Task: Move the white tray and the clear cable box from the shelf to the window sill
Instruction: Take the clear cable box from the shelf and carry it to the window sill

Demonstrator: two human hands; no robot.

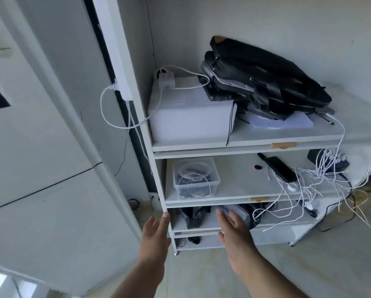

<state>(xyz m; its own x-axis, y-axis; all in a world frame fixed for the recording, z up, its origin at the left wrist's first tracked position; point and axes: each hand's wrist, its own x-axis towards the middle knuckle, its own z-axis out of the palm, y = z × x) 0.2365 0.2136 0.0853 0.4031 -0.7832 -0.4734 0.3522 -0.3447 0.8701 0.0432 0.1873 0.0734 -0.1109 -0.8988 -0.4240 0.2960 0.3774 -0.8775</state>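
The clear cable box (195, 178) stands on the second board of the white shelf (158, 179), at its left end, at about 12 o'clock from the two hands below it. It is a see-through plastic box with a lid on top, and coiled white and dark cables lie inside. I think it is light, because cables weigh little, but the smooth plastic walls may slip in the fingers. The walls look thin and may bend a little under a hard squeeze. The best hold, in my opinion, is with one hand on each short side, under the rim of the lid, and not by the lid alone, since I cannot tell if it is clipped.

The left hand (153, 236) is open, fingers straight, its tips at the post of the shelf. The right hand (235, 230) is also open and flat, palm turned inward, in front of the third board. Both hold nothing.

A white tray I cannot make out with certainty; the white box (191, 117) on the top board, at 12 o'clock, may be something else.
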